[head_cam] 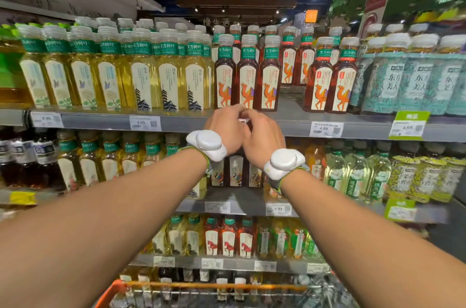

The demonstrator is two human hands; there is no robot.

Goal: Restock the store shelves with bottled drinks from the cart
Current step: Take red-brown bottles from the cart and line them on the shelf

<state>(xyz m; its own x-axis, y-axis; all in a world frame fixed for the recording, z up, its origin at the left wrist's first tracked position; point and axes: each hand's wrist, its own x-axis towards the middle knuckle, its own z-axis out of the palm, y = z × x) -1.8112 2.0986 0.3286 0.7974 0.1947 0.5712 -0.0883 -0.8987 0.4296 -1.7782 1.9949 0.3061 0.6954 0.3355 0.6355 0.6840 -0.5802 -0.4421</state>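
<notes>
- Nearest, at the bottom edge, the cart (201, 285) with its orange handle holds bottled drinks (222, 292); they stand upright with caps up and long axis vertical, below and nearer than both grips
- Both forearms reach up and forward, and each wrist carries a white tracker (206, 143)
- The left grip (224, 128) and the right grip (262, 138) meet at the front rail of the top shelf (189, 122), fingers curled towards each other about a small white thing (242, 121); the backs of the hands face the camera, so I cannot tell whether they pinch it
- Just beyond, the camel-label tea bottles (247, 75) stand upright, labels facing near
- Right of those is a gap (291, 103) in the front row; the right grip is nearer to it, so a cart bottle would likely go in there upright
</notes>
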